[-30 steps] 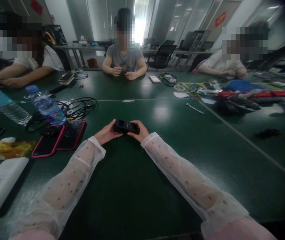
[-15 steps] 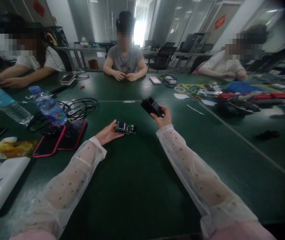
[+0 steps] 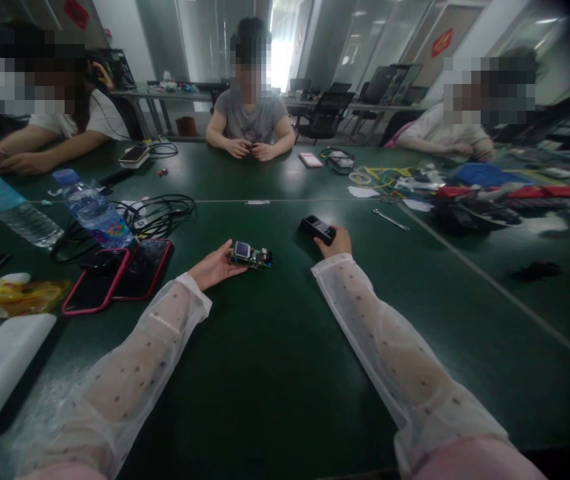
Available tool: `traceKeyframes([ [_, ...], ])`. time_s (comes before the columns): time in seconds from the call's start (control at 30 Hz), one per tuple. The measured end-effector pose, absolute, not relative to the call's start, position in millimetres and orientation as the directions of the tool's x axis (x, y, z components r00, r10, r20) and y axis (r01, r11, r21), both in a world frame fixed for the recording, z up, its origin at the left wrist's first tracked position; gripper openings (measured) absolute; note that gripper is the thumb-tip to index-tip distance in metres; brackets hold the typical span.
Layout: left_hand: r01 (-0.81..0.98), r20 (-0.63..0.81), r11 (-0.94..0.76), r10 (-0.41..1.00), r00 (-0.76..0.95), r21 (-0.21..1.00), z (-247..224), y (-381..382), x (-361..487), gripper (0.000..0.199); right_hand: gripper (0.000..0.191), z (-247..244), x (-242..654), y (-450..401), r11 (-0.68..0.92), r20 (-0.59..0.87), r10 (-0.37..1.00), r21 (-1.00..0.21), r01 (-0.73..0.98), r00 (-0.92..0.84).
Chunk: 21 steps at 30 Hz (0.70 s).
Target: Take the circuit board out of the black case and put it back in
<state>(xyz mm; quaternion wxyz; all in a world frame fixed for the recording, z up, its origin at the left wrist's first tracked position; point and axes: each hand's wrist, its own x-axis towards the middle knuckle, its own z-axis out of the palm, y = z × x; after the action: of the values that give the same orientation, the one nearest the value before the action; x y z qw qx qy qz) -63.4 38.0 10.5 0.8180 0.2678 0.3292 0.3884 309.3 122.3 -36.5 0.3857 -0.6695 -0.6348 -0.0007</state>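
Note:
My left hand grips the left end of a small green circuit board that carries a little square screen. Thumb and fingers close on its edge, and its right end points away from the hand. To the right, my right hand has its fingers wrapped round the near end of a black rectangular case with a recessed top. The case is at or just above the green tabletop; whether it touches I cannot tell. Board and case are apart from each other.
Two phones with pink-red rims overlap at the left, beside water bottles and coiled black cables. A white box lies nearer. At the right are a wrench and a cable pile. Three people sit around the table.
My right hand has lowered the black case toward the tabletop and shifted slightly right, and the case now lies flatter. My left hand holds the circuit board almost still.

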Motion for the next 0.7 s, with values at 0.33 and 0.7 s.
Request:
traceKeyframes([
  [0.33,-0.429,-0.335,0.545,0.815,0.474,0.720,6.6,40.9,-63.2,0.042,0.055,-31.9,301.8,115.1,0.037,0.454,0.869,-0.453,0.891,0.195],
  [0.7,-0.409,-0.315,0.528,0.818,0.481,0.745,4.9,41.5,-65.2,0.037,0.056,-32.7,300.5,114.0,0.031,0.467,0.863,-0.433,0.901,0.195],
])
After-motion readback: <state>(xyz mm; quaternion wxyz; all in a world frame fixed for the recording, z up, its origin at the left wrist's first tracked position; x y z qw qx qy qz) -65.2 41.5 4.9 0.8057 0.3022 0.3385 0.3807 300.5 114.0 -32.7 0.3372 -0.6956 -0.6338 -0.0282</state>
